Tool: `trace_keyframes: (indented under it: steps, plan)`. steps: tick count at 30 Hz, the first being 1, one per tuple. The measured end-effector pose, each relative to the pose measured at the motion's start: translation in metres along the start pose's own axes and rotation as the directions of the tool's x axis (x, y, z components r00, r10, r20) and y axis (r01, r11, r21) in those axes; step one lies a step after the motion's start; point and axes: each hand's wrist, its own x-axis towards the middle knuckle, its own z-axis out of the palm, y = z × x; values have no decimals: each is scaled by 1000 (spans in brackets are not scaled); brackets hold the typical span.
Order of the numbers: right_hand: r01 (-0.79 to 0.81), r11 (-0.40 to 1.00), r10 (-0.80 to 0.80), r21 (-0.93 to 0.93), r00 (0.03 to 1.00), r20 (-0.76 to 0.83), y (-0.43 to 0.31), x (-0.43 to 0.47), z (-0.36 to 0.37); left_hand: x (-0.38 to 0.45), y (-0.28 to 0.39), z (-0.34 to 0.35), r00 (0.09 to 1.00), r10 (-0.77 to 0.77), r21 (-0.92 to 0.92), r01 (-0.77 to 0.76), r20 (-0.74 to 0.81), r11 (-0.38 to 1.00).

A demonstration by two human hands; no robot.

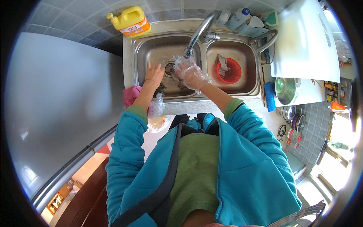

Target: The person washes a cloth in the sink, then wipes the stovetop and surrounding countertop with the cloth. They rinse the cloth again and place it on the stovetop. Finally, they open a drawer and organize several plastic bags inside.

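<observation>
My bare left hand [154, 75] hangs over the left basin [147, 51] of a steel double sink, fingers a little apart and holding nothing. A clear plastic disposable glove [198, 81] covers my right hand [188, 72], which is under the chrome faucet [195, 37]. Water splashes over its fingers and partly hides them; I see nothing gripped. Between my hands is the sink drain [169, 69], with dark wet scraps around it. A grey-brown piece [177, 78], not clear in kind, lies by the right fingertips.
In the right basin [246, 82] sits a red plastic bowl [234, 73] with a grey cloth-like strip [223, 64] over its rim. A yellow detergent jug [132, 22] stands behind the sink. A pink cloth [132, 95] and plastic bag [157, 107] hang at the front edge.
</observation>
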Motion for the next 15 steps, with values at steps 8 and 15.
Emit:
trace_keyframes:
  steps: [8,15]
  plan:
    - [-265,-736,267,623,732,627,10,20,100,-39,-20,15,939,-339,-261,341,53,903]
    - [246,-945,328,216,714,619,23,43,95,-54,-3,32,932,-354,-208,332,-75,920]
